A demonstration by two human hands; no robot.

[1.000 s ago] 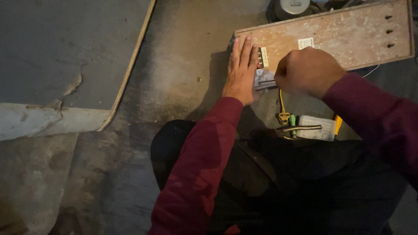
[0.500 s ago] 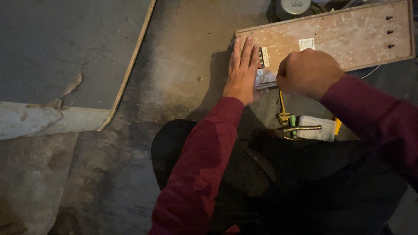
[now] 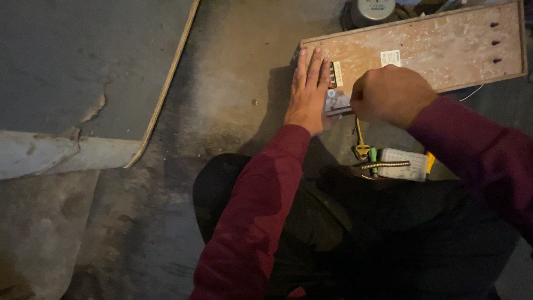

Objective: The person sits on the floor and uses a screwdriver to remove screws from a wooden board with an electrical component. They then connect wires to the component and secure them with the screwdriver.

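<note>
While the left hand point(image 3: 308, 91) lies flat, fingers straight and together, on the near left corner of a worn wooden board point(image 3: 444, 44) in the upper right of the frame, the right hand point(image 3: 388, 94) is curled into a fist just beside it, gripping a thin metal tool point(image 3: 338, 111) whose tip pokes out leftward toward the left thumb. The tool's tip rests at a small pale part point(image 3: 336, 100) fixed at the board's lower left edge, beside a dark terminal strip point(image 3: 332, 75); what kind of tool it is cannot be told. The left hand holds nothing and only presses down. The board lies on a stained concrete floor point(image 3: 233, 83), with a round metal object point(image 3: 372, 10) touching its far edge at the top of the frame. Below the hands, right of centre, sit a yellow wire point(image 3: 360, 133), a ribbed metal conduit point(image 3: 383, 165) and a white box with a yellow end point(image 3: 408, 165), against the person's dark trousers point(image 3: 388, 233). Both sleeves are dark red. A grey sheet with a pale wooden edge point(image 3: 83, 66) fills the upper left.
</note>
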